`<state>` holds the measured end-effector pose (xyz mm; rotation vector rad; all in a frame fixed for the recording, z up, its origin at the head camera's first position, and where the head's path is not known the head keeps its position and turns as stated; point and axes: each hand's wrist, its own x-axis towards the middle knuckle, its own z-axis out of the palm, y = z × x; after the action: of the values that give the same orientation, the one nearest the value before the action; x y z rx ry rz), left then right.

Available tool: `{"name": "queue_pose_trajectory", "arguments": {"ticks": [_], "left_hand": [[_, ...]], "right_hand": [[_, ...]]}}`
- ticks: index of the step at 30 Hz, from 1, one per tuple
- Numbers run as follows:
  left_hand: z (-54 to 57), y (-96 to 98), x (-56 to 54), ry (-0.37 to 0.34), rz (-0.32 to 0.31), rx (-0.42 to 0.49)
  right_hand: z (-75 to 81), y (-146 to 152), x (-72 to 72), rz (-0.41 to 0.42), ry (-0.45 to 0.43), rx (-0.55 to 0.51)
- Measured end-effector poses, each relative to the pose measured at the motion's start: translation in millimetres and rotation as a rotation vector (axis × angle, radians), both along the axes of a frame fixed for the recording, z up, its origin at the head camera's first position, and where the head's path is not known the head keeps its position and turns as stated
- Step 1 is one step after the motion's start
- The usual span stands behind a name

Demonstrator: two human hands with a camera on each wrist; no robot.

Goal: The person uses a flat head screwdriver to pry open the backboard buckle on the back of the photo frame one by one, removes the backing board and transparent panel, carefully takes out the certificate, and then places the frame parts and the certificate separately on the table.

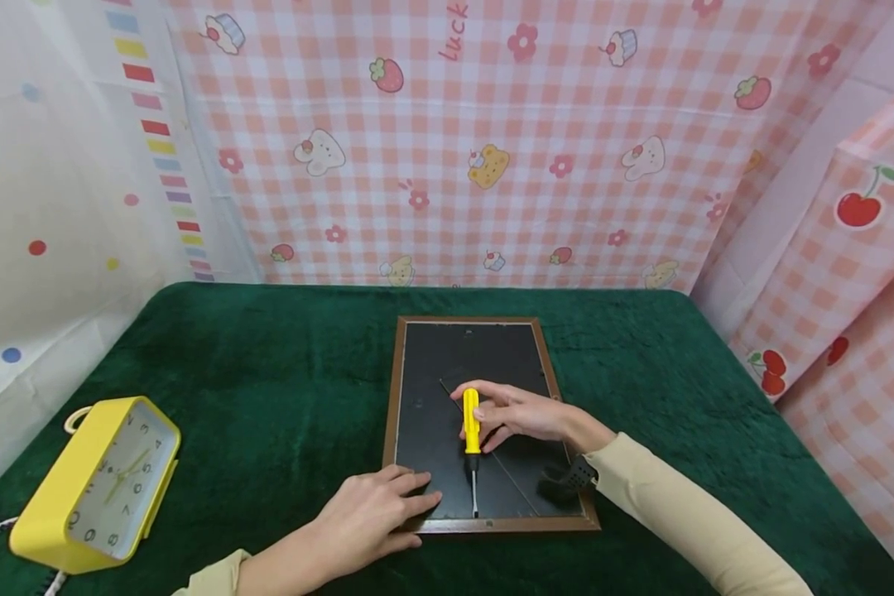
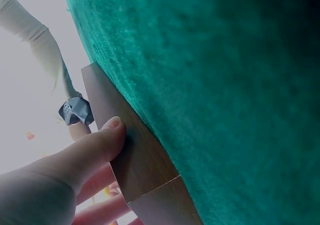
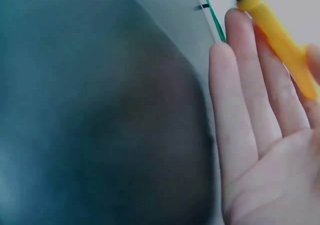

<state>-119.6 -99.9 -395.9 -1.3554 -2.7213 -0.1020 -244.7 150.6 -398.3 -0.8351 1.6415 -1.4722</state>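
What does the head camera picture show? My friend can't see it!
A right hand holds a yellow screwdriver over a black panel in a brown frame, while the left hand rests on the frame's near-left corner. The frame lies on a green cloth, with a yellow clock to the left and a pink checked backdrop behind.

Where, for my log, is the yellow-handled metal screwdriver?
In the head view, the screwdriver sits in the right hand, over the black-backed brown rectangular frame, right of the left hand.
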Motion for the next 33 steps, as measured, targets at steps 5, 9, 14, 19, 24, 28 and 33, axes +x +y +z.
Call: {"name": "queue_pose_trajectory", "arguments": {"ticks": [5, 9, 14, 19, 24, 28, 33], "left_hand": [[-0.5, 0.0, 0.4, 0.004, -0.005, 0.020], [0.8, -0.3, 0.1, -0.011, 0.012, 0.030], [2.8, -0.9, -0.1, -0.044, 0.034, 0.025], [3.8, -0.8, 0.4, -0.047, 0.039, 0.025], [3.6, -0.7, 0.2, -0.032, 0.034, 0.030], [2.7, -1.1, -0.2, -0.023, 0.032, 0.042], [1.3, -1.3, 0.8, -0.004, 0.029, 0.051]], "right_hand": [[9.8, 1, 9.9, -0.048, 0.143, 0.023], [17.2, 6, 19.2, -0.038, 0.235, -0.033], [27.9, 7, 37.0, -0.026, 0.325, -0.110], [49.0, 3, 62.8, -0.031, 0.491, -0.126], [55.3, 0, 81.1, -0.038, 0.722, -0.148], [47.6, 1, 87.7, -0.041, 0.871, -0.152], [43.9, 1, 94.9, -0.032, 0.989, -0.136]]}}
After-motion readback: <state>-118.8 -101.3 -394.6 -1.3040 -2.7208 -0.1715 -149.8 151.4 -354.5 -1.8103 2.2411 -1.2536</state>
